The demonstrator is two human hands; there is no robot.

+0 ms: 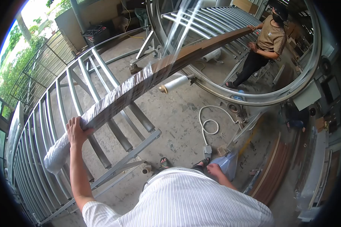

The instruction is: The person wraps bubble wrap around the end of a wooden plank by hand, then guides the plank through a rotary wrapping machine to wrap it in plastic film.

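My left hand (77, 132) grips the bundle of long brown planks (140, 85) from above, close to its near end, fingers over one edge and thumb along the other. Clear stretch film (117, 92) covers that near part, with a bulging wrapped tip (55, 157). My right hand (216, 170) hangs low by my side with curled fingers, and nothing shows in it. A clear plastic bag (231, 164) lies just beyond it; contact cannot be made out. The bundle passes through a large metal ring (250, 99), where film strands (182, 30) run down to the brown surface.
Metal roller conveyors (74, 89) carry the bundle on both sides. A film roll (174, 84) sits at the ring. Beyond it, a co-worker (269, 41) holds the far end. A pale hose (204, 121) coils on the floor; brown boards (271, 174) lie at right.
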